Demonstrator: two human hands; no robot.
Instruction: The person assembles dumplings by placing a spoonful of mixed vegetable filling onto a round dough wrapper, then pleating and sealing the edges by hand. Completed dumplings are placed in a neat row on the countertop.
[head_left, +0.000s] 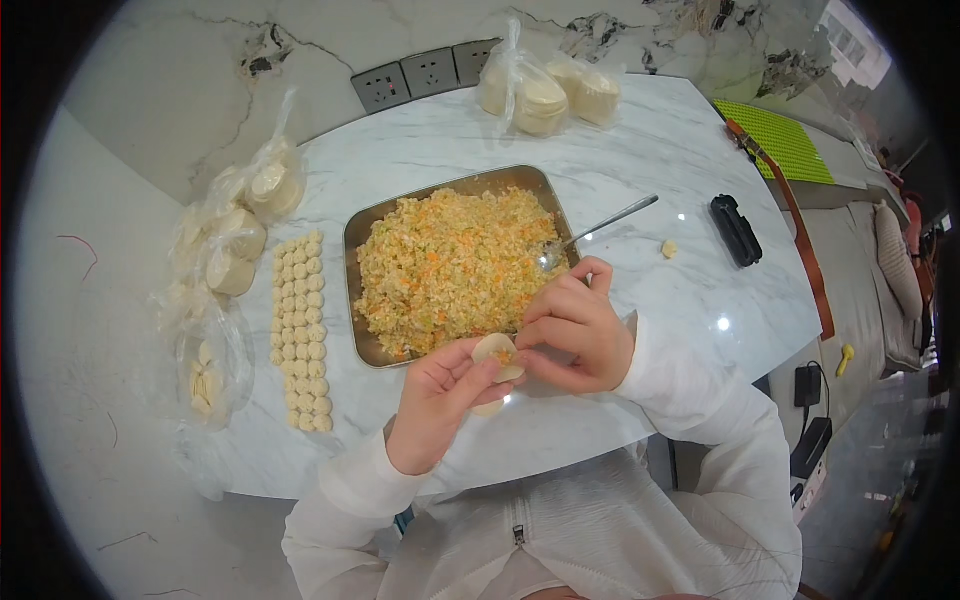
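My left hand (450, 390) holds a round dough wrapper (491, 346) with a little orange-flecked filling on it, over the near edge of the metal tray. The fingertips of my right hand (574, 330) pinch the wrapper's right edge. Another pale wrapper shows partly beneath my left fingers. The rectangular metal tray (349, 300) is filled with a chopped vegetable filling (450, 262), pale yellow with orange and green bits. A metal spoon (611, 219) rests in the filling at the right, its handle over the rim. Left of the tray, small pleated dumplings (300, 330) stand in tight rows.
Clear plastic bags of round wrappers lie at the left (231, 262) and far side (540, 105) of the marble table (637, 142). To the right are a dough scrap (669, 249) and a black plastic case (736, 230). A brown strap (802, 240) runs beyond the table's right edge.
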